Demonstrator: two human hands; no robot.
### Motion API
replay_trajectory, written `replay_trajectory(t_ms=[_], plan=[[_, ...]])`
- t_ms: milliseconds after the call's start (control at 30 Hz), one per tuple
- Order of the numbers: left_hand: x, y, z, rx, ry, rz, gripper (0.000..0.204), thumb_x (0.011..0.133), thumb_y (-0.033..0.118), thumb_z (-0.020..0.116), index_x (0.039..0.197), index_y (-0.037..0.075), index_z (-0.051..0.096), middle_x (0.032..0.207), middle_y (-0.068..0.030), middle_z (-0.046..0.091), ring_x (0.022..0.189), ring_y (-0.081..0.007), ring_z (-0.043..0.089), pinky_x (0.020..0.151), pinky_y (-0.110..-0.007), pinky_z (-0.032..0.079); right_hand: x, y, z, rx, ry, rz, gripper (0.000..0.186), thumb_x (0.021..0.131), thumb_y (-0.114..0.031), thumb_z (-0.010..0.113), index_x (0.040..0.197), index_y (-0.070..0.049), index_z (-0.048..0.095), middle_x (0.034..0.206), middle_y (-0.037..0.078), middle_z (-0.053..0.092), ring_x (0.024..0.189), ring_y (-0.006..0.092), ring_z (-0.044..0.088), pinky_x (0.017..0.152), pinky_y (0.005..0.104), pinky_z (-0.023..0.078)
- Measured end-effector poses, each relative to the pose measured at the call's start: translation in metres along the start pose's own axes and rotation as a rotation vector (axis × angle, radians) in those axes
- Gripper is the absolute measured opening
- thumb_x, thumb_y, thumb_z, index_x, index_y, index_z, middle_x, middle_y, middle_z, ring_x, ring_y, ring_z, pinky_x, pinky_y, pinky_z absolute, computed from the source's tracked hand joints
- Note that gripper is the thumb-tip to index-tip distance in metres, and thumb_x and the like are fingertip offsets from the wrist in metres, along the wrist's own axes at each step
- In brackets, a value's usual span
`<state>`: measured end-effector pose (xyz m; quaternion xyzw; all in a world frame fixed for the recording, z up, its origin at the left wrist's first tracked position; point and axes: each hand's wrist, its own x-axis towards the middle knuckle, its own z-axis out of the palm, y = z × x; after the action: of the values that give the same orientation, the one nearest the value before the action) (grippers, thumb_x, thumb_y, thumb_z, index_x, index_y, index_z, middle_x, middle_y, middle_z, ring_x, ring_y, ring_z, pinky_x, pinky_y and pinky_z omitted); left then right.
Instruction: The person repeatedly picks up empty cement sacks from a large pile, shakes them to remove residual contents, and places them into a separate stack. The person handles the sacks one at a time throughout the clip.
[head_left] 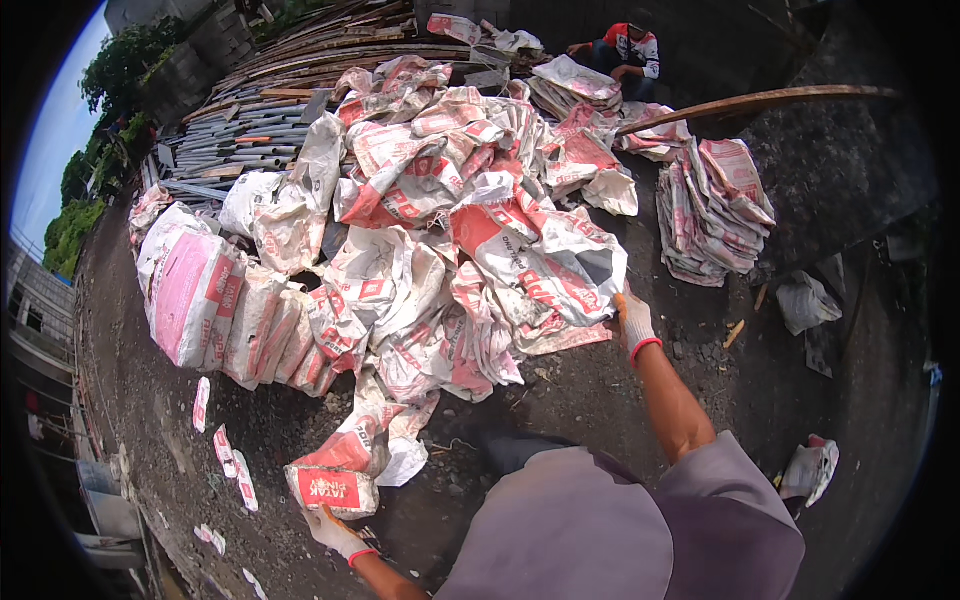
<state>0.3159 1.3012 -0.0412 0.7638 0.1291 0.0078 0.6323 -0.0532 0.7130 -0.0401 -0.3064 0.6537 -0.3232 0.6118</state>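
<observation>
My left hand [334, 532], in a white work glove with orange fingertips and a red cuff, is closed on the flat end of a red-and-white sack [362, 447] at the lower left. That sack stretches up toward the pile. My right hand [636, 324], gloved alike, grips the edge of another crumpled empty sack [545, 262] on the pile's right side. Some of its fingers are hidden by the sack. Between and beyond my hands lies a big heap of dirty, used sacks [425, 170].
Left of the heap stands a row of bundled sacks [190, 290]; a flat stack of sacks [715, 210] is at right. Pipes and boards [240, 140] lie behind. A curved wooden strip [760, 100] juts over the right. A person [625, 55] crouches at the back. Torn scraps [234, 460] dot the ground.
</observation>
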Motion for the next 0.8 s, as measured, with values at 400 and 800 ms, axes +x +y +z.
replay_trajectory(t_ms=[400, 800], plan=[[-0.092, 0.046, 0.176, -0.036, -0.377, 0.133, 0.063, 0.087, -0.002, 0.062, 0.144, -0.003, 0.037, 0.131, -0.0167, 0.054, 0.106, -0.0252, 0.058, 0.091, -0.040, 0.049, 0.052, 0.096, -0.402, 0.380, 0.804, -0.163, 0.024, 0.097, -0.026, 0.055, 0.096, -0.003, 0.061, 0.075, 0.007, 0.060, 0.050, 0.0199, 0.057, 0.042, 0.0342, 0.050], [-0.253, 0.039, 0.425, -0.122, -0.521, -0.045, 0.059, 0.085, -0.004, 0.065, 0.139, 0.003, 0.043, 0.121, -0.0164, 0.058, 0.099, -0.0288, 0.062, 0.088, -0.045, 0.053, 0.047, 0.176, -0.591, 0.543, 1.163, 0.005, 0.026, 0.091, -0.025, 0.061, 0.097, -0.001, 0.061, 0.083, 0.009, 0.062, 0.050, 0.0186, 0.055, 0.043, 0.0305, 0.049]])
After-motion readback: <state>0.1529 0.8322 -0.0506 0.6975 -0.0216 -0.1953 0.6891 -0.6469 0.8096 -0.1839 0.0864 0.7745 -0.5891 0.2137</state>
